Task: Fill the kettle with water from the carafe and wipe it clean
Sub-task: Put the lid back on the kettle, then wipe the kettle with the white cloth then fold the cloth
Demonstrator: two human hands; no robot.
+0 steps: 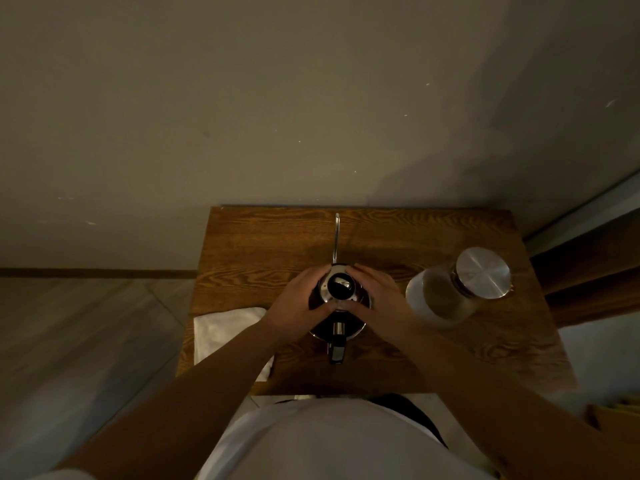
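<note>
On the wooden surface (450,358), near its middle, stands the kettle (341,306), upright and seen from above. Its long axis runs straight away from the person: the thin gooseneck spout (336,237) points toward the wall at the far edge, and the dark handle (337,344) points back toward the person's body. The round lid (341,289), metal with a dark knob at its centre, sits on the kettle's top.

Both hands are on the kettle. The left hand (301,296) curves around the left side of the lid and upper body, fingers spread along the rim and the thumb reaching in at the near edge. The right hand (377,296) mirrors it on the right side, fingers wrapped over the far rim, thumb meeting the left thumb just by the near edge of the lid. Together they cup the kettle's top between them.

Right of the kettle, near but apart from the right hand, stands the glass carafe (443,296), with a round metal lid (483,273); how full it is I cannot tell in the dim light. Left of the kettle, at the near left edge of the surface, lies a white cloth (221,334), partly hidden under the left forearm.
</note>
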